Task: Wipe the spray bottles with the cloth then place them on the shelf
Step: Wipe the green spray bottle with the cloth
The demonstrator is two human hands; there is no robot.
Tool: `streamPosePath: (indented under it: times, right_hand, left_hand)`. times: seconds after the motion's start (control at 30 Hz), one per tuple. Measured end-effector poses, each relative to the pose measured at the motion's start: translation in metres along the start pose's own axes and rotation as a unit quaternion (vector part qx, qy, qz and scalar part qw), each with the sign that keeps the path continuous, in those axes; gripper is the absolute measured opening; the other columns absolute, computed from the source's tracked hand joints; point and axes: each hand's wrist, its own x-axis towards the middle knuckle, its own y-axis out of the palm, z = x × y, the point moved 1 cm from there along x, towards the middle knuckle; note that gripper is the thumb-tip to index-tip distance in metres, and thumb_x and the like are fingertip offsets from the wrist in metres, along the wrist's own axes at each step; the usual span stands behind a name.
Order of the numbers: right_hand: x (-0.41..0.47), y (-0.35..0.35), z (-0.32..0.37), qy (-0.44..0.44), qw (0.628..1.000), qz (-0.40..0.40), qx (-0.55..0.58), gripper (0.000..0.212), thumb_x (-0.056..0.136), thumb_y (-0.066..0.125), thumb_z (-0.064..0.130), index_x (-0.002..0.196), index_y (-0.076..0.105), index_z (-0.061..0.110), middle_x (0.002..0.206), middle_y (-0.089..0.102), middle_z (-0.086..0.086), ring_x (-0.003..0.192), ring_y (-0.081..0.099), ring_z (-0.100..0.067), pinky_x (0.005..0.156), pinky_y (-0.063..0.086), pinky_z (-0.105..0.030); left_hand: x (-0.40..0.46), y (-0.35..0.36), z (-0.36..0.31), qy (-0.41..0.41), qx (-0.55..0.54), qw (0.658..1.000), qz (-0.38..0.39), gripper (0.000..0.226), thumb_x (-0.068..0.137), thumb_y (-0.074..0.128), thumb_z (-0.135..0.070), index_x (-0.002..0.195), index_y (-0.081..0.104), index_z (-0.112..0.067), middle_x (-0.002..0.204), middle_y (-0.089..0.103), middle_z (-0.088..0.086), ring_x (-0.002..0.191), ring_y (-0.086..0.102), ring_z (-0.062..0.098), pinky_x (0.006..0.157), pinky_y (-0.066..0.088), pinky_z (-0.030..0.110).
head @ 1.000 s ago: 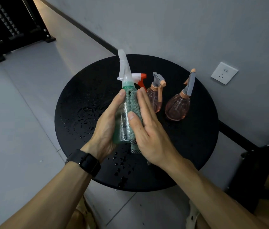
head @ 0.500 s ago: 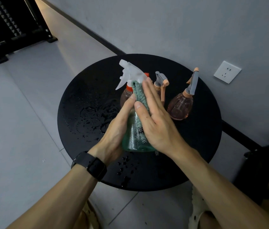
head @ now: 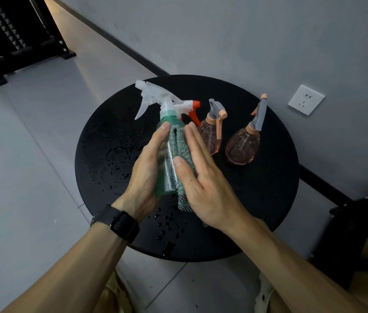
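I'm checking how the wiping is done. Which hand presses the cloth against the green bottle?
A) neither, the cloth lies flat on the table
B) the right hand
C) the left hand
B: the cloth sits between the flat right hand and the green bottle, while the left hand rests on the bottle's bare side.

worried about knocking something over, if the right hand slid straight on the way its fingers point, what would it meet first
Likely the red-and-white trigger head just past the right hand, though depth is unclear.
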Motion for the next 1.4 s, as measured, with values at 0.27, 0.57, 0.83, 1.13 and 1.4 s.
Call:
streamPosePath:
  times: [0.27, 0.57, 0.83, 1.13, 1.4]
  right_hand:
    - [0.013, -0.01, -0.001, 0.004, 1.0, -0.025, -0.014, 0.058, 0.105, 0.033, 0.03, 0.155, 0.006, 0.019, 0.162, -0.004, 0.012, 0.143, -0.009, 0.01, 0.119, 0.0, -0.017]
    - [0.016, -0.006, 0.0, 0.012, 1.0, -0.025, -0.007, 0.059, 0.105, 0.032, 0.031, 0.155, 0.002, 0.02, 0.162, -0.007, 0.012, 0.141, -0.01, 0.012, 0.114, -0.002, -0.009]
    - [0.004, 0.005, 0.002, 0.028, 0.998, -0.003, 0.049, 0.06, 0.105, 0.03, 0.035, 0.155, -0.001, 0.023, 0.162, -0.006, 0.013, 0.143, -0.008, 0.01, 0.12, 0.004, -0.021]
    - [0.01, -0.003, 0.0, 0.041, 0.999, -0.009, 0.031, 0.064, 0.103, 0.036, 0.038, 0.154, 0.0, 0.027, 0.161, -0.007, 0.017, 0.14, -0.009, 0.015, 0.106, 0.003, -0.001]
    - [0.022, -0.014, 0.001, 0.058, 0.996, -0.033, 0.062, 0.065, 0.102, 0.04, 0.039, 0.155, 0.004, 0.031, 0.161, 0.0, 0.019, 0.142, -0.002, 0.011, 0.122, 0.011, -0.03]
  left_hand:
    - [-0.008, 0.011, 0.002, -0.019, 0.058, 0.998, 0.031, 0.05, 0.104, 0.034, -0.049, 0.103, 0.072, -0.017, 0.081, 0.073, -0.002, 0.07, 0.071, 0.014, 0.059, 0.055, 0.026]
    - [-0.01, 0.011, -0.002, -0.054, 0.06, 0.995, 0.05, 0.055, 0.098, 0.042, -0.059, 0.119, 0.071, -0.018, 0.1, 0.075, 0.008, 0.085, 0.073, 0.022, 0.065, 0.056, 0.032]
    - [-0.002, -0.001, -0.007, -0.019, -0.043, 0.998, 0.034, 0.048, 0.097, 0.048, -0.056, 0.103, 0.075, -0.017, 0.091, 0.071, 0.005, 0.08, 0.067, 0.02, 0.079, 0.056, 0.035]
    - [-0.007, 0.003, -0.002, -0.026, 0.06, 0.998, 0.02, 0.055, 0.101, 0.032, -0.061, 0.127, 0.066, -0.027, 0.113, 0.074, 0.007, 0.1, 0.072, 0.024, 0.081, 0.055, 0.04]
    - [-0.01, 0.011, -0.002, -0.053, 0.061, 0.995, 0.063, 0.058, 0.098, 0.035, -0.063, 0.138, 0.057, -0.027, 0.122, 0.071, 0.003, 0.107, 0.071, 0.02, 0.088, 0.057, 0.04]
